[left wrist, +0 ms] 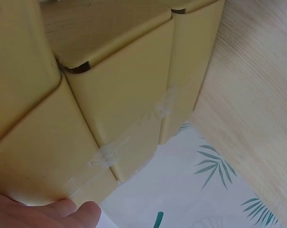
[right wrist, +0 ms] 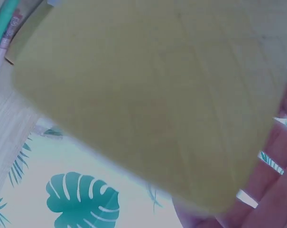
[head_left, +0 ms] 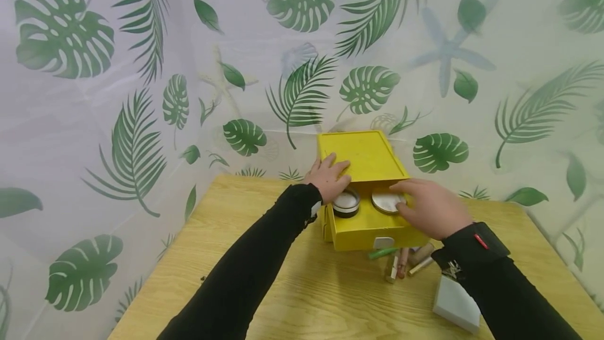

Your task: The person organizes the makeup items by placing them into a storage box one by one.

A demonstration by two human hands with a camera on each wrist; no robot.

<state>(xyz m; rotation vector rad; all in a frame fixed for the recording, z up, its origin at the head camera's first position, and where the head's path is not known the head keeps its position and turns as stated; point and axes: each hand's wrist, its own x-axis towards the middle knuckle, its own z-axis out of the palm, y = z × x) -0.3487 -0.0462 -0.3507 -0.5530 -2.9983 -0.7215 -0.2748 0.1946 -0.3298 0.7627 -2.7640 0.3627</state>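
While a leaf-printed sheet (head_left: 236,41) is filling the upper part of the head view, a wooden table (head_left: 226,277) is spreading across the lower part. Left of centre, the left hand (head_left: 329,177), in a black sleeve (head_left: 255,256), is resting on the left edge of a yellow box (head_left: 358,153) just right of mid-frame, its fingers spread apart rather than clamped on anything. In the left wrist view, clear tape (left wrist: 105,154) is crossing the yellow panels, with fingertips showing at the lower left.

Below the box's lid-like top, a yellow drawer (head_left: 351,241) is standing pulled out, a pale tab (head_left: 384,243) showing on its front. Inside, a black-and-white round container (head_left: 346,202) is sitting on the left and a white-topped round tin (head_left: 387,202) on the right. Under the drawer front, a green tube (head_left: 382,253), a pink tube (head_left: 402,263) and other slim items are lying in a cluster.

Farther right, the right hand (head_left: 436,209) is bending over the drawer's right side, its thumb touching the tin or just beside it; whether it is gripping, one cannot tell. At the lower right, a white box (head_left: 455,303) is lying beside the right forearm.
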